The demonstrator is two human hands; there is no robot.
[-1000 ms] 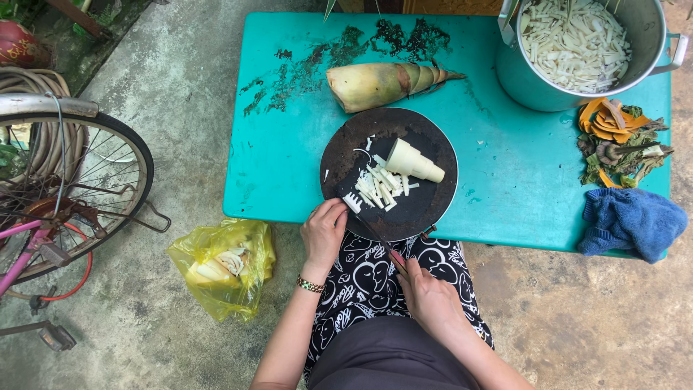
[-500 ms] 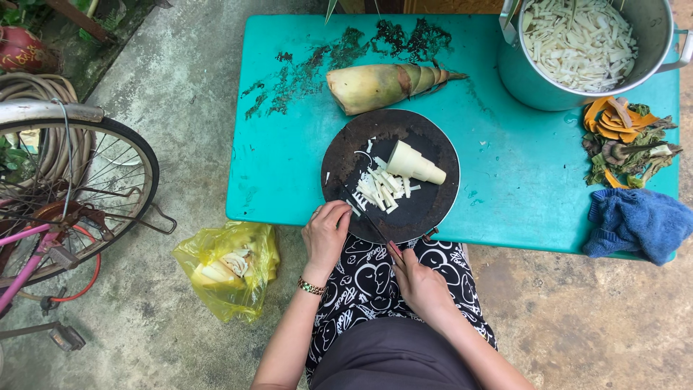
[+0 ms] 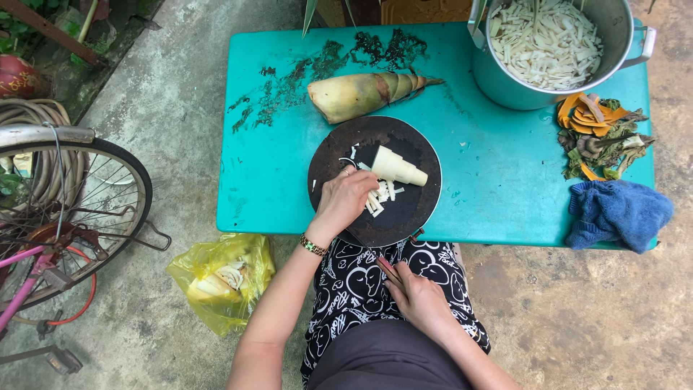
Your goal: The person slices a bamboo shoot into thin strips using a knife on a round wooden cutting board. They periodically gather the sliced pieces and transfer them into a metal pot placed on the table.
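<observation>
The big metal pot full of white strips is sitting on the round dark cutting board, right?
Not quite. The big metal pot full of white strips sits on the teal table at its far right corner, apart from the round dark cutting board. The head view shows this.

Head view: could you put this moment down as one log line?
left hand: on cut bamboo strips | right hand: holds knife handle at lap | round dark board: peeled shoot piece | table: whole shoot, pot

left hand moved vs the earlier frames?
Yes. The left hand has gone forward from the near rim of the round cutting board onto the cut bamboo strips.
</observation>
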